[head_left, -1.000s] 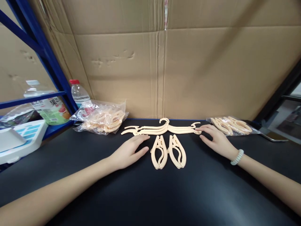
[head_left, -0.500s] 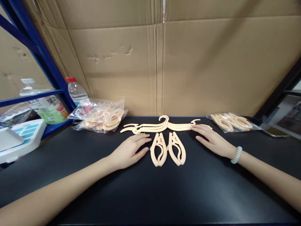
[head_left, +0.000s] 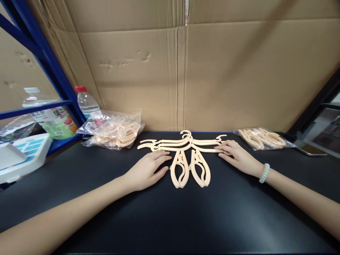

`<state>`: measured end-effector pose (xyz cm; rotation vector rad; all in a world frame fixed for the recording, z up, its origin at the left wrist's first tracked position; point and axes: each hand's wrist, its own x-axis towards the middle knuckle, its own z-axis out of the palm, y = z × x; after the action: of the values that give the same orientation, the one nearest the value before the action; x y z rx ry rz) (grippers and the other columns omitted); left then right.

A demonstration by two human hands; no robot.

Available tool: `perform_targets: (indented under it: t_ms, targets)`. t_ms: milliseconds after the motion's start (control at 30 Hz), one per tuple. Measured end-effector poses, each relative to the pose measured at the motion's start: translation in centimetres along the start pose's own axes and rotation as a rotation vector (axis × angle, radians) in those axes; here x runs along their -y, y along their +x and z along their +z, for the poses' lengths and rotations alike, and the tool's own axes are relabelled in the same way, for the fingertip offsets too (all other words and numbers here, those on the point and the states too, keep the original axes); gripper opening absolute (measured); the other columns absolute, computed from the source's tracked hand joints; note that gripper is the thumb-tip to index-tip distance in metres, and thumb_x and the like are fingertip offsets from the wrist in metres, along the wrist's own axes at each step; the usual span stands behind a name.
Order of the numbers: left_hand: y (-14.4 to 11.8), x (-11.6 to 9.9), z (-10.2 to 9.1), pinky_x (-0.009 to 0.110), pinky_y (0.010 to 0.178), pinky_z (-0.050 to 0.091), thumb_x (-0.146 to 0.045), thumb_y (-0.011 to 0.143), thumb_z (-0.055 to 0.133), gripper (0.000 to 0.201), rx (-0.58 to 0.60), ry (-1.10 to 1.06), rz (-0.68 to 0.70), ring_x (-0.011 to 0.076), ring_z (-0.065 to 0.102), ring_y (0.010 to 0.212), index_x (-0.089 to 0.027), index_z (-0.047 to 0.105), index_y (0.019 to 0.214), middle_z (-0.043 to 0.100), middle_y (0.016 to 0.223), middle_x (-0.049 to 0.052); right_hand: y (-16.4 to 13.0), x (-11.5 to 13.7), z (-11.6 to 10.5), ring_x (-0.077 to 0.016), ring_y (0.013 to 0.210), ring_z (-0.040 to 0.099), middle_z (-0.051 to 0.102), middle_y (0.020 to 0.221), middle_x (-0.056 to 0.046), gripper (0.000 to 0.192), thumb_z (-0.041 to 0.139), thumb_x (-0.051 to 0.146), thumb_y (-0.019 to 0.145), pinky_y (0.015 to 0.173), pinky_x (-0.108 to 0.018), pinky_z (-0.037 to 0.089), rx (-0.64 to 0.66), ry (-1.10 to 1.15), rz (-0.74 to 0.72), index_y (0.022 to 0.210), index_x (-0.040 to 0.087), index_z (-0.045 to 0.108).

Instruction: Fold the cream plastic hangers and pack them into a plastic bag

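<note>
Unfolded cream folding hangers [head_left: 174, 143] lie across the back of the black table, their hooks bunched at the centre. My right hand [head_left: 241, 158] has its fingers and thumb closed around the right end of the nearest hanger [head_left: 205, 149]; its tip is hidden by the fingers. That hanger's right arm sits apart from the one behind. My left hand [head_left: 146, 170] rests palm down, fingers stretched out, by the left arms of the hangers. Between the hands lie two folded hangers, one on the left [head_left: 173, 173] and one on the right [head_left: 207, 173].
Clear bags of folded hangers lie at back left [head_left: 117, 132] and back right [head_left: 261, 138], with a phone-like flat object [head_left: 312, 151] by the latter. Bottles [head_left: 86, 101] and a blue frame [head_left: 55, 71] stand left. Cardboard [head_left: 225, 71] walls the back of the black table [head_left: 170, 219].
My right hand has closed on the nearest hanger's right end and drawn it slightly toward me, opening a gap from the hanger behind. My left hand has stayed almost still.
</note>
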<state>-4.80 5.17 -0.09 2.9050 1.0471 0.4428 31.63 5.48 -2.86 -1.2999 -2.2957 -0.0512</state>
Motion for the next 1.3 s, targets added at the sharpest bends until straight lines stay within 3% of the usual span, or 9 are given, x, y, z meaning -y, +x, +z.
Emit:
perform_targets:
  t_ms: [200,333,567,733,900,1067,1167,1300]
  targets:
    - [0.0,-0.1,0.0,0.043,0.108,0.038,-0.028,0.094,0.042,0.036,0.003,-0.028,-0.024,0.0254,0.046,0.128,-0.018,0.055,0.126,0.055,0.133,0.011,0.3,1.0,-0.5,-0.0222,0.083,0.057,0.062,0.085,-0.007,0.027,0.043,0.040,0.094,0.076,-0.039,0.048,-0.015,0.086,0.031,0.084,0.020,0.059]
    - [-0.1,0.0,0.2,0.043,0.108,0.039,-0.028,0.093,0.044,0.035,-0.012,-0.088,-0.066,0.0245,0.048,0.127,-0.019,0.055,0.125,0.055,0.133,0.011,0.0,1.3,-0.8,-0.0189,0.070,0.057,0.063,0.082,-0.005,0.029,0.043,0.044,0.094,0.063,-0.032,0.047,-0.052,0.150,0.142,0.088,0.020,0.057]
    - [-0.4,-0.4,0.3,0.044,0.106,0.042,-0.029,0.086,0.052,0.040,-0.091,-0.243,-0.217,0.0263,0.052,0.122,-0.018,0.053,0.124,0.057,0.131,0.011,-0.6,0.9,-1.1,-0.0195,0.070,0.061,0.064,0.078,-0.005,0.035,0.049,0.054,0.089,0.064,-0.033,0.050,-0.203,0.226,0.248,0.093,0.021,0.057]
    - [-0.3,0.2,0.9,0.050,0.106,0.040,-0.033,0.084,0.055,0.054,-0.237,-0.524,-0.387,0.0282,0.051,0.124,-0.018,0.042,0.134,0.053,0.134,0.013,-1.0,1.6,-1.3,-0.0196,0.069,0.061,0.066,0.084,-0.007,0.037,0.047,0.055,0.090,0.063,-0.034,0.052,-0.224,0.255,0.256,0.098,0.020,0.057]
    - [-0.1,0.6,1.4,0.046,0.099,0.047,-0.031,0.083,0.053,0.062,-0.323,-0.731,-0.502,0.0241,0.060,0.111,-0.020,0.031,0.140,0.049,0.134,0.015,-1.2,2.8,-1.6,-0.0180,0.070,0.061,0.067,0.092,-0.007,0.031,0.048,0.048,0.091,0.059,-0.030,0.051,-0.219,0.187,0.189,0.102,0.021,0.059]
    - [-0.1,-0.2,1.3,0.044,0.098,0.047,-0.029,0.084,0.052,0.067,-0.320,-0.769,-0.415,0.0194,0.062,0.102,-0.025,0.023,0.144,0.051,0.128,0.011,-1.2,4.0,-1.6,-0.0149,0.063,0.058,0.063,0.079,-0.002,0.023,0.047,0.040,0.094,0.052,-0.026,0.049,-0.168,0.158,0.125,0.099,0.022,0.060]
    - [-0.2,-0.8,1.2,0.041,0.096,0.048,-0.028,0.087,0.051,0.062,-0.287,-0.758,-0.316,0.0172,0.062,0.097,-0.025,0.026,0.144,0.056,0.120,0.008,-1.2,4.6,-1.7,-0.0145,0.063,0.057,0.062,0.077,-0.001,0.021,0.047,0.039,0.094,0.052,-0.025,0.048,-0.166,0.152,0.105,0.098,0.022,0.059]
    - [-0.3,-1.3,0.9,0.038,0.090,0.051,-0.029,0.090,0.049,0.051,-0.248,-0.717,-0.288,0.0162,0.062,0.088,-0.025,0.037,0.139,0.061,0.112,0.006,-1.4,5.1,-1.8,-0.0139,0.062,0.056,0.061,0.076,-0.001,0.020,0.046,0.037,0.095,0.053,-0.025,0.048,-0.176,0.141,0.091,0.099,0.022,0.059]
